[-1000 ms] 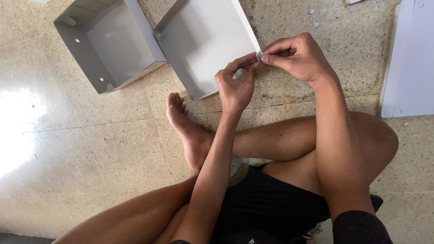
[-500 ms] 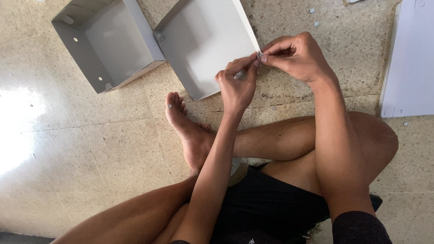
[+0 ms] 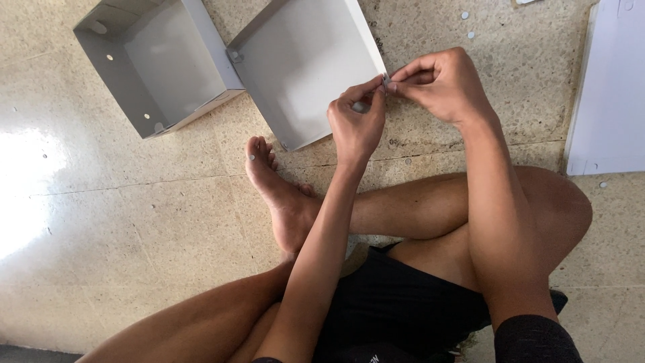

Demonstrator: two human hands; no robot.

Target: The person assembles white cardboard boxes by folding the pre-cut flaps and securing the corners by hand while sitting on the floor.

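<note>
Grey metal box point(image 3: 306, 60), nothing inside; both hands pinch its corner.

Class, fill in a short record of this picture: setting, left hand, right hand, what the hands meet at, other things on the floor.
Setting: a person sits cross-legged on a speckled stone floor
Left hand: fingers pinched at the corner of a grey metal tray
Right hand: fingers pinched at the same corner, around a small part too tiny to identify
Other things: a grey metal box touching the tray's left edge; a white sheet at right; small round discs scattered on the floor
</note>
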